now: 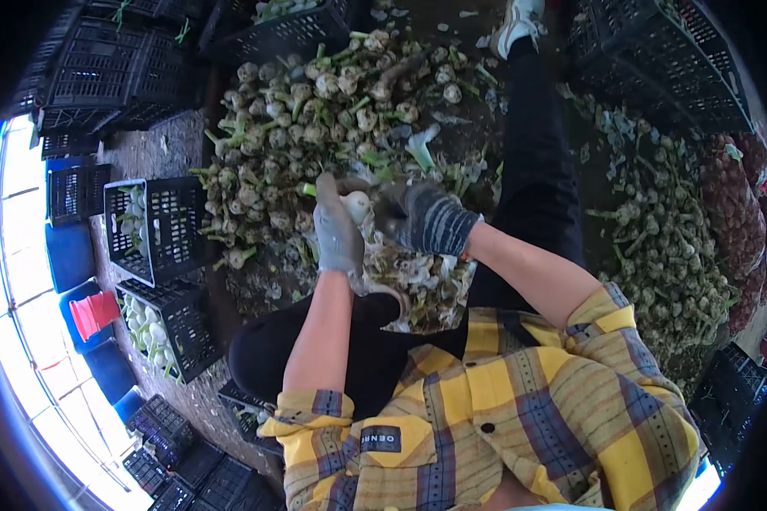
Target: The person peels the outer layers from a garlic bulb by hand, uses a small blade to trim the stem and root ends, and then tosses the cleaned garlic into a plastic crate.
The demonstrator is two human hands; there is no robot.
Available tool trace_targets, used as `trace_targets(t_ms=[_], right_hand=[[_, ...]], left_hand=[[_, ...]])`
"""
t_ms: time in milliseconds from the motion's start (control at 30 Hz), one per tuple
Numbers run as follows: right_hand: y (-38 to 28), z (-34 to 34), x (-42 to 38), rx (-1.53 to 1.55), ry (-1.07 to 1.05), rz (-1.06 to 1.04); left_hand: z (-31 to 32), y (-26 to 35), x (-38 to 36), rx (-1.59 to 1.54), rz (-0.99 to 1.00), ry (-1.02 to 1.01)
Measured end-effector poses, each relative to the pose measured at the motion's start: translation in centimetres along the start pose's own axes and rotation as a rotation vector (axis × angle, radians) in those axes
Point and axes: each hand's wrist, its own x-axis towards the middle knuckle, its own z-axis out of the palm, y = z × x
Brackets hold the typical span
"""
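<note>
- Peelings and leafy scraps (pixel 418 271) litter the dark ground below my fingers.
- My gloved left hand (pixel 337 234) grips a white bulb (pixel 357 206), fingers curled around it, a green stalk (pixel 310 189) poking out on the far side.
- My gloved right hand (pixel 430 220) is just beside the bulb, its fingertips blurred; I cannot tell whether they are open, closed or on a tool.
- If my left grip is loose, the smooth bulb could slip into the scraps; if the right hand moves carelessly so close, it could nick the bulb or my left fingers.
- Beyond my fingers spreads a heap of soil-stained bulbs (pixel 294 140); reaching in hard could make it roll.
- Left of them, a black crate (pixel 175 223) holds pale bulbs, which could bruise if dropped in roughly.
- Farther off, right of my fingers and past my leg (pixel 533 162), lies another heap (pixel 663 268), beside red mesh sacks (pixel 741 213).
</note>
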Motion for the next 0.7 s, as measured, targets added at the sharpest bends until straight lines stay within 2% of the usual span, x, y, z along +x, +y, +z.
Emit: trace_targets(t_ms=[33, 133, 200, 233, 267, 300, 333, 367, 433, 533, 633, 667, 700], right_hand=[[0.9, 0.4, 0.1, -0.155, -0.044, 0.006], [2.2, 1.4, 0.4, 0.683, -0.003, 0.292], [1.4, 1.6, 0.1, 1.319, -0.172, 0.43], [0.8, 1.8, 0.4, 1.642, -0.259, 0.495], [0.7, 2.8, 1.6, 1.667, -0.178, 0.658], [1.0, 3.4, 2.5, 1.695, -0.158, 0.69], [1.7, 3.8, 3.3, 1.724, -0.135, 0.725], [2.6, 4.4, 4.3, 1.752, -0.114, 0.763], [4.5, 4.7, 7.4, 1.551, 0.043, 0.734], [0.8, -0.8, 12.4, 1.606, 0.122, 0.522], [-3.8, -6.9, 19.1, 1.53, 0.067, 0.168], [-6.7, -8.7, 19.8, 1.471, 0.239, 0.2], [-7.1, -9.6, 20.4, 1.446, 0.284, 0.17]], left_hand=[[-0.3, -0.3, 0.2, -0.05, -0.048, 0.03], [0.3, 0.0, 0.1, 0.035, 0.021, 0.038], [-0.2, -1.4, 0.3, 0.155, 0.018, 0.017], [-0.6, -2.6, 0.6, 0.353, 0.203, 0.028], [-1.0, -3.8, 1.0, 0.55, 0.387, 0.036], [-1.0, -4.4, 1.3, 0.744, 0.573, 0.043], [-0.7, -3.8, 1.4, 0.553, 0.358, -0.016], [-0.5, -3.3, 1.2, 0.442, 0.336, 0.003], [-0.1, -1.8, 0.6, 0.219, 0.288, 0.041], [0.1, -0.6, -0.1, 0.083, 0.19, 0.041], [-0.1, -0.4, -0.1, -0.012, 0.098, 0.029], [0.0, -0.2, -0.1, -0.049, 0.072, 0.029], [0.1, -0.1, 0.0, -0.084, 0.045, 0.028]])
